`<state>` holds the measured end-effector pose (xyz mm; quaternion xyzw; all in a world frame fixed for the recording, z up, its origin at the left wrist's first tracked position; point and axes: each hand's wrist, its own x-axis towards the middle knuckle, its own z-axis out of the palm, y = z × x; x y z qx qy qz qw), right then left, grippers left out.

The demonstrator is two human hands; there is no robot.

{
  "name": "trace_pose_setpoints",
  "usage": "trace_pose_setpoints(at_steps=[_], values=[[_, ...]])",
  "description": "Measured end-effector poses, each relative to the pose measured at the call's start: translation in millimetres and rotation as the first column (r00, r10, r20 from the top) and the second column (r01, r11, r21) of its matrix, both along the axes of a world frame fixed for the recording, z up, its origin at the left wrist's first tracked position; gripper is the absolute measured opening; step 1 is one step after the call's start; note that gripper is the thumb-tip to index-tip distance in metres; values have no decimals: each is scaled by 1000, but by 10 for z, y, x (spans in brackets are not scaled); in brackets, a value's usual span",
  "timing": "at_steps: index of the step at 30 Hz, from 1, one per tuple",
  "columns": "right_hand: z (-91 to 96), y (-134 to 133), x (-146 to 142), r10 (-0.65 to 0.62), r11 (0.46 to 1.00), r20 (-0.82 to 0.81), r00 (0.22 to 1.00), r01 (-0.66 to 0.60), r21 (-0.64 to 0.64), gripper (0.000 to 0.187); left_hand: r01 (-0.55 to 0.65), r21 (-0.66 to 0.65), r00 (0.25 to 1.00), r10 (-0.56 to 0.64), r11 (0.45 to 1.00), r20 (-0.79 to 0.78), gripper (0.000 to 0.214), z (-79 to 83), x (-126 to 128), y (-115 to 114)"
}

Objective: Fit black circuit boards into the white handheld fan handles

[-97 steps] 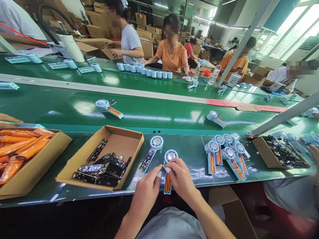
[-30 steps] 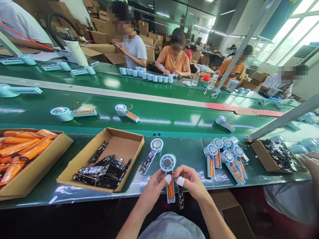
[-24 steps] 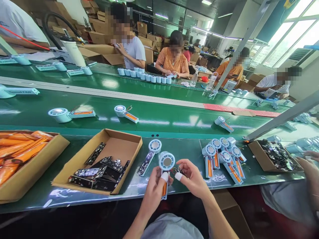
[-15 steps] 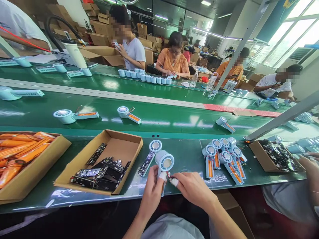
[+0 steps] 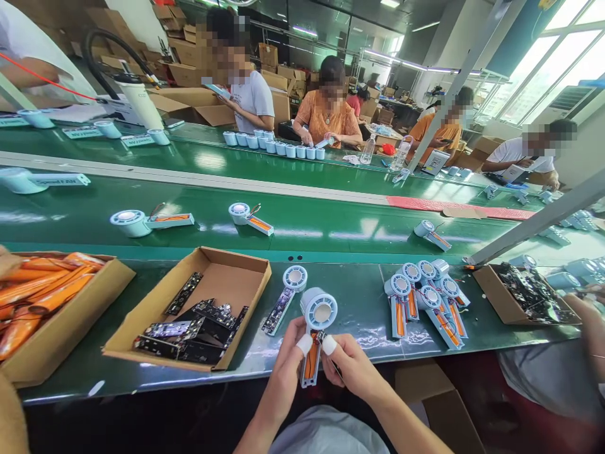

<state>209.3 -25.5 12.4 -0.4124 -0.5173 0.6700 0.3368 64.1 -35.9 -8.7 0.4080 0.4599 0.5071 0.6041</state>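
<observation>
A pale blue handheld fan (image 5: 321,309) is in front of me, its round head up and its open handle pointing toward me. Inside that handle lies an orange battery (image 5: 310,364). My left hand (image 5: 289,359) is closed around the handle's left side, just below the head. My right hand (image 5: 350,362) pinches a small dark circuit board (image 5: 321,337) at the top of the handle, where thin wires come out. White covers wrap both thumb tips; the right fingers hide most of the board. Just left, another fan (image 5: 295,277) lies with a circuit board in its handle.
A cardboard tray (image 5: 236,261) of circuit boards stands left, beside a box (image 5: 111,287) of orange batteries where another person's hand (image 5: 7,261) reaches. Several fans (image 5: 430,296) lie grouped right. More fans ride the green belt (image 5: 321,227). A metal post (image 5: 534,217) slants at right.
The fan in my left hand has turned, so the handle's orange battery shows. My right hand has come closer to it. Belt fans have shifted slightly right. Another person's hand has appeared at the battery box.
</observation>
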Motion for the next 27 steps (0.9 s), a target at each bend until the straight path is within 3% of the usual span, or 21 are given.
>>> trace_pose_setpoints(at_steps=[4,9,13,18,24,27], values=[[4,-31,-53,-84,995,-42,996,81,-62,68,14,-3,997,-14,1000,76,46,-4,40,-47],[79,-73,-71,-151,988,-20,988,151,12,64,-21,-16,996,20,1000,-85,46,47,93,-64],[98,-201,-51,-260,961,1,966,259,93,45,-123,-5,968,119,992,-223,39,62,126,-50],[-43,-369,-43,-372,895,136,918,316,316,39,-220,7,921,210,976,-327,30,73,165,10],[-181,-283,-99,-502,773,185,845,342,534,38,-163,-50,969,151,985,-195,37,56,211,44],[-194,-238,-124,-567,710,337,752,238,663,44,-157,-59,975,145,986,-166,46,30,269,34]])
